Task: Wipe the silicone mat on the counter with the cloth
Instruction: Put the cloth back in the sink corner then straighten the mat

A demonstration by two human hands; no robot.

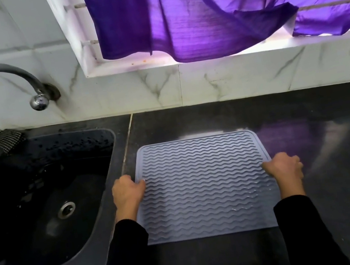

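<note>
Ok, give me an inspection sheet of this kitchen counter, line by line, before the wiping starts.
Surface: dark counter, shiny, smeared reflections.
Job's things: grey ribbed silicone mat lies flat on the counter right of the sink; checked cloth sits at the sink's back corner, untouched.
Clutter: nothing seen.
Grippers: left hand holds the mat's left edge, right hand its right edge, fingers curled.
Cables: nothing seen.
Surroundings: black sink wet, chrome tap on the tiled wall, purple curtain over the window.
</note>
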